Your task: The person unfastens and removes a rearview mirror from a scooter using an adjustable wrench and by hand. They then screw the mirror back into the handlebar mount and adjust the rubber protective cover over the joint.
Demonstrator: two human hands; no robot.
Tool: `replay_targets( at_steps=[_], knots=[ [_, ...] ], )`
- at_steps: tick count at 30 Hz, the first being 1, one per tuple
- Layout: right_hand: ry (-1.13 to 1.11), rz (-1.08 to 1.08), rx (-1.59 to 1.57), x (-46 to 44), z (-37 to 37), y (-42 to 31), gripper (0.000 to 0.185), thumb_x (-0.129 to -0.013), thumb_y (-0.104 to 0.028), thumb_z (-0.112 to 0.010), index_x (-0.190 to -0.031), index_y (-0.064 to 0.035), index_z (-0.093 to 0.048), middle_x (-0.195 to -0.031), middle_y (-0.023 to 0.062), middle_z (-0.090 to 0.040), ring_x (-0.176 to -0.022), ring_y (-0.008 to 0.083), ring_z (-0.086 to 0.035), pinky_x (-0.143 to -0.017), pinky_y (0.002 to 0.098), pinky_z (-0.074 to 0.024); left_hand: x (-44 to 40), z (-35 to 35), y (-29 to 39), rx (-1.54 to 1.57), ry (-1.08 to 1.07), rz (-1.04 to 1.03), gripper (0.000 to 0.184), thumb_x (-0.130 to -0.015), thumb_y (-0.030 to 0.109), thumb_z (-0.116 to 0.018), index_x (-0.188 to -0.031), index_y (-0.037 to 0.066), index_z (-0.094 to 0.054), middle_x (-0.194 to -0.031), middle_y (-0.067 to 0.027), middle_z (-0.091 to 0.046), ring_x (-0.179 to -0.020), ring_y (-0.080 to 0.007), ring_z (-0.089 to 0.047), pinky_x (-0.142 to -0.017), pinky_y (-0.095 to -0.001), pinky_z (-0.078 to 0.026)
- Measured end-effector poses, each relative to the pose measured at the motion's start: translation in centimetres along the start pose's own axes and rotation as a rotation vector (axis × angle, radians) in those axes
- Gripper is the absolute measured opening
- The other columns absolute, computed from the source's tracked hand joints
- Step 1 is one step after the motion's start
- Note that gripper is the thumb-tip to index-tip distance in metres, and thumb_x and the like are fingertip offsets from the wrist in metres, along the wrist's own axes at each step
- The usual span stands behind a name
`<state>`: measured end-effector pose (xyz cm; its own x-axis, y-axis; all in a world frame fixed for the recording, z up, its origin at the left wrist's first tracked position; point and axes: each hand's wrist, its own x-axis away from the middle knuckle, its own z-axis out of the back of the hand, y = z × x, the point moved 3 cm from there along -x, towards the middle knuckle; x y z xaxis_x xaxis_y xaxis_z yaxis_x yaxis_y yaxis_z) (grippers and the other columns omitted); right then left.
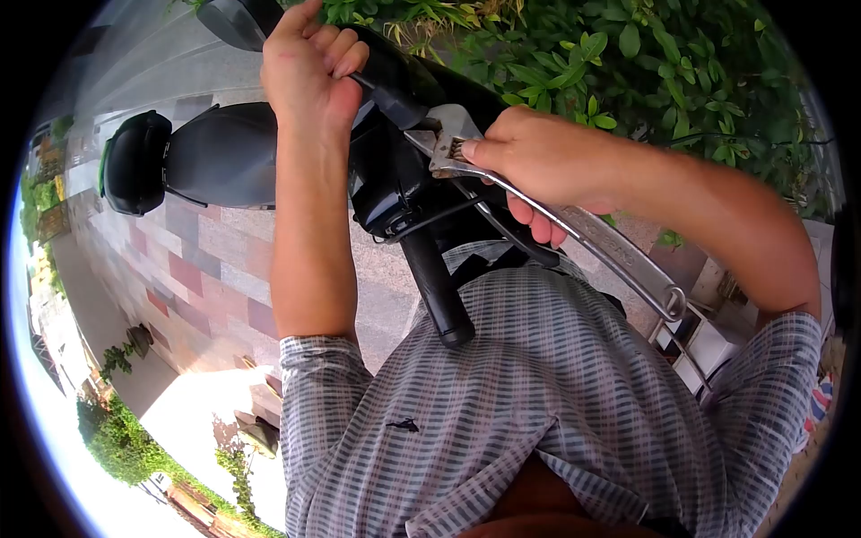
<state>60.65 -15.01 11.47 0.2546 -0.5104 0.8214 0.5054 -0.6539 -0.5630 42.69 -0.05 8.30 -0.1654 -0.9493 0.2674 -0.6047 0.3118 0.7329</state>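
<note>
My left hand (pixel 312 67) is closed around a black bar (pixel 395 103) on the far side of a motorbike. I cannot tell whether it is the mirror stem or the handlebar. Just beyond that hand is a black mirror (pixel 235 22). My right hand (pixel 538 161) grips a silver adjustable wrench (pixel 619 255), its thumb by the adjusting screw. The wrench's jaws sit against the base of the black bar; the exact contact is unclear. Below them are the near handlebar grip (pixel 438 291) and a black lever (pixel 516 238).
The motorbike's seat (pixel 222 154) and a black rear box (pixel 136 163) extend to the left over patterned paving (pixel 193 269). Leafy bushes (pixel 619 63) crowd the bike's far side. The near grip reaches up to my checked shirt (pixel 538 359). A white object (pixel 713 345) stands at lower right.
</note>
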Motion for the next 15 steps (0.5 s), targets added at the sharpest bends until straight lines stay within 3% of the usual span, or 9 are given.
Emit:
replay_targets(
  at_steps=[3, 4, 7, 11, 15],
  knots=[
    [0.003, -0.052, 0.05, 0.2, 1.4, 0.7, 0.045, -0.108, -0.039, -0.046, -0.1, 0.0032, -0.059, -0.058, 0.0095, -0.056, -0.043, 0.0189, -0.06, -0.037, 0.0345, -0.0491, 0.0, -0.4, -1.0, 0.016, -0.066, -0.005, 0.035, -0.096, 0.008, -0.059, -0.071, 0.014, -0.036, -0.058, 0.0034, -0.025, -0.047, -0.0095, -0.023, -0.044, -0.0268, -0.022],
    [0.002, -0.065, 0.058, 0.3, 1.6, 0.7, 0.045, -0.108, -0.039, -0.047, -0.099, 0.0026, -0.059, -0.058, 0.009, -0.056, -0.042, 0.0183, -0.059, -0.036, 0.0341, -0.0484, 0.2, -0.6, -1.4, 0.073, -0.085, -0.019, 0.028, -0.097, 0.004, -0.057, -0.075, 0.009, -0.041, -0.059, 0.0028, -0.025, -0.048, -0.0096, -0.022, -0.044, -0.0274, -0.022],
    [0.057, -0.113, 0.097, 0.6, 1.7, -0.1, 0.046, -0.107, -0.041, -0.049, -0.092, 0.0009, -0.06, -0.055, 0.0072, -0.053, -0.04, 0.0171, -0.056, -0.036, 0.034, -0.0463, -0.6, -0.3, -2.1, -0.023, -0.081, -0.086, 0.028, -0.101, 0.018, -0.054, -0.074, 0.02, -0.048, -0.054, 0.0081, -0.028, -0.043, -0.0095, -0.028, -0.041, -0.0276, -0.022],
    [0.116, -0.17, 0.059, 1.5, 1.3, -0.1, 0.047, -0.107, -0.042, -0.05, -0.087, -0.0004, -0.06, -0.053, 0.0067, -0.052, -0.039, 0.017, -0.054, -0.035, 0.0354, -0.0451, 0.1, -1.7, -2.5, -0.039, 0.037, -0.085, 0.021, -0.101, 0.017, -0.054, -0.079, 0.017, -0.054, -0.055, 0.007, -0.03, -0.043, -0.0094, -0.029, -0.04, -0.0274, -0.023],
    [0.145, -0.259, 0.022, 1.9, 1.3, -0.4, 0.046, -0.107, -0.043, -0.051, -0.088, -0.0019, -0.06, -0.052, 0.0066, -0.051, -0.037, 0.0165, -0.052, -0.035, 0.0359, -0.0437, -0.8, -0.8, -3.8, 0.042, -0.096, -0.119, 0.019, -0.101, 0.016, -0.053, -0.083, 0.015, -0.057, -0.055, 0.0068, -0.03, -0.043, -0.0097, -0.03, -0.04, -0.0277, -0.024]
  ],
)
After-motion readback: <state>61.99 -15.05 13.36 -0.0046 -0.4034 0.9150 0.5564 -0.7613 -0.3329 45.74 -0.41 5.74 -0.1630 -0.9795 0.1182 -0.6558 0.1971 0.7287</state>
